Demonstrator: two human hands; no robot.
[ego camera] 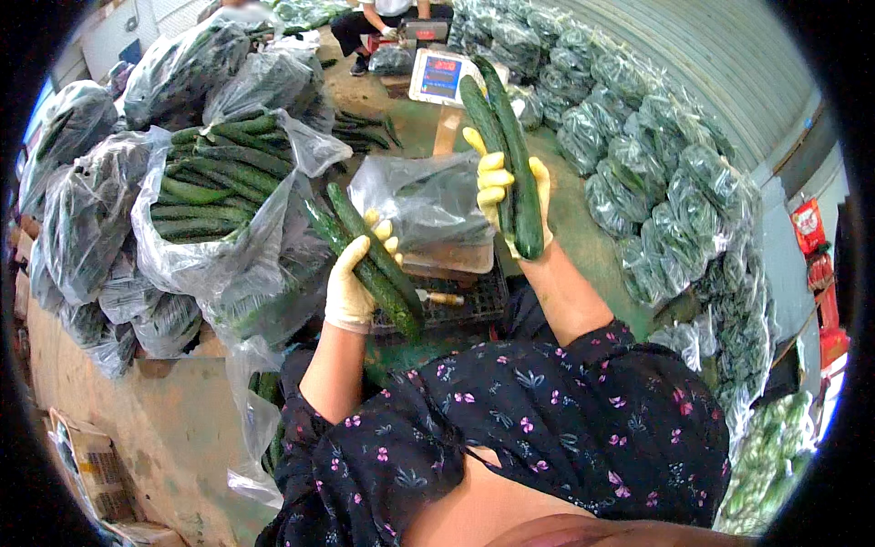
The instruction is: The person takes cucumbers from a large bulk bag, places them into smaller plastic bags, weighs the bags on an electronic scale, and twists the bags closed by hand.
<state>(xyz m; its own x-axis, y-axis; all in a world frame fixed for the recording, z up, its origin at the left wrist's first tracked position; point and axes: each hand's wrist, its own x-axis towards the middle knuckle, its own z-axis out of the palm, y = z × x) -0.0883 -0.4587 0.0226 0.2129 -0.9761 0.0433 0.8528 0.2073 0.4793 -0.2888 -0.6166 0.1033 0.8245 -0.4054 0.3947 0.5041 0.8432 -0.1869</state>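
Note:
My left hand (350,287), in a pale yellow glove, grips two long green cucumbers (379,267) side by side, their lower ends pointing toward my body. Higher and to the right, my right hand (493,181), gloved alike, is closed around two more cucumbers (523,184), held nearly upright. Between and beyond my hands a clear plastic bag (420,188) lies over a scale's platform (451,258). Behind it the scale's display (443,76) glows with red digits. To my left a large open plastic bag (154,229) is filled with loose cucumbers (219,181).
Full plastic bags (75,205) crowd the left side. Stacked bagged cucumbers (636,137) line the right wall. A black plastic crate (472,301) stands below the scale platform. At the back a person (389,17) sits beside another scale (424,31). A cardboard box (96,465) lies lower left.

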